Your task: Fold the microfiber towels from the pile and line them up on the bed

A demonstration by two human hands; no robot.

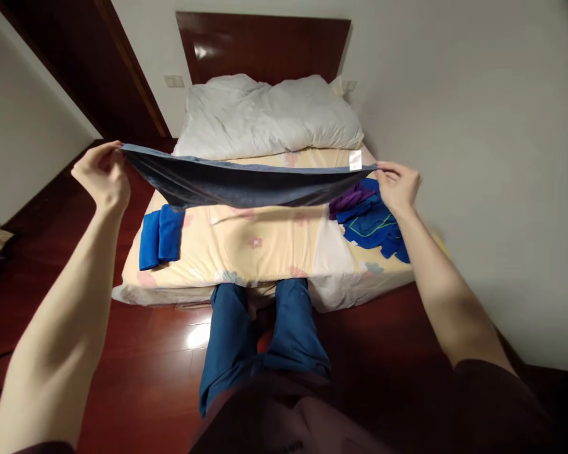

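Note:
A dark blue-grey towel-like cloth [250, 185] is stretched in the air above the bed, its upper edge almost straight and its lower part sagging. My left hand [103, 173] pinches one upper corner. At the other end, my right hand [398, 184] is closed on the opposite corner, close to a white label [355, 160]. Two rolled or folded bright blue cloths [161, 236] lie side by side at the bed's left. Below my right hand sits a loose heap of blue cloths [372, 221], with a purple cloth [348, 200] among them.
The bed [255, 258] has a yellow flowered sheet. A white quilt or pillow [274, 116] lies against the dark wooden headboard [265, 47]. A wall [478, 157] runs along the right side. My legs touch or nearly touch the bed's front edge.

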